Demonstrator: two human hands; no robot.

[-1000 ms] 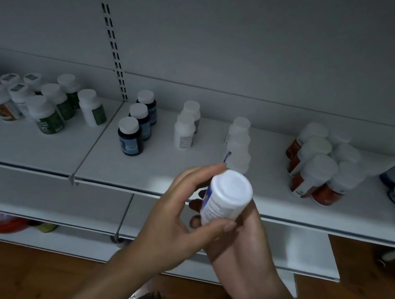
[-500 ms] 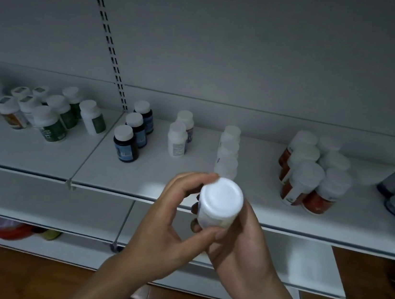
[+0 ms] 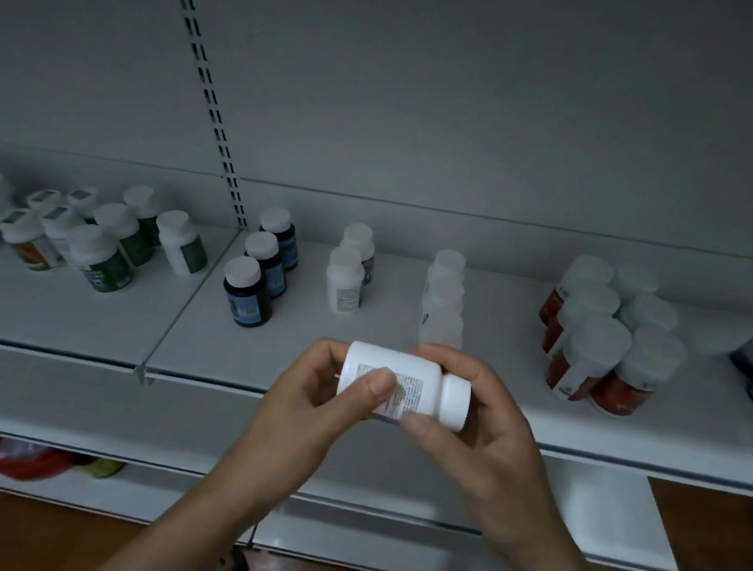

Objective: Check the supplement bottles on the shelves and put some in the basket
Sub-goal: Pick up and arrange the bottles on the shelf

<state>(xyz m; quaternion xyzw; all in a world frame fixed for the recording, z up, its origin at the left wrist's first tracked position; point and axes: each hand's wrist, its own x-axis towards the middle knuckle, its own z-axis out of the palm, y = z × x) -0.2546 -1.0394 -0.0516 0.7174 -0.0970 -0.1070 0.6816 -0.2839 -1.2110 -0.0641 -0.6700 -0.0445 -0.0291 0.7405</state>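
1. The small white plastic supplement bottle with a white screw cap (image 3: pixel 407 367) lies on its side at the centre of the frame. It is held in the air in front of the white metal shelf (image 3: pixel 49 319), cap pointing to the frame's right and printed label facing up.
2. The left hand (image 3: pixel 310 413) grips the base end, fingers curled behind it and the thumb pressed flat on the label.
3. The right hand (image 3: pixel 488 443) grips the cap end, fingers curled over the top and the thumb under the neck.
4. Handling, as a guess: the bottle looks light and rigid, with smooth, slightly slippery walls. The wide body gives a surer hold than the narrower cap, and one hand wrapped round the middle should carry it.
5. The step appears to be reading the label.
6. No basket is clearly in view.
7. A row of similar white bottles (image 3: pixel 444 294) stands on the shelf just behind, and dark bottles with white caps (image 3: pixel 249 292) to its left.
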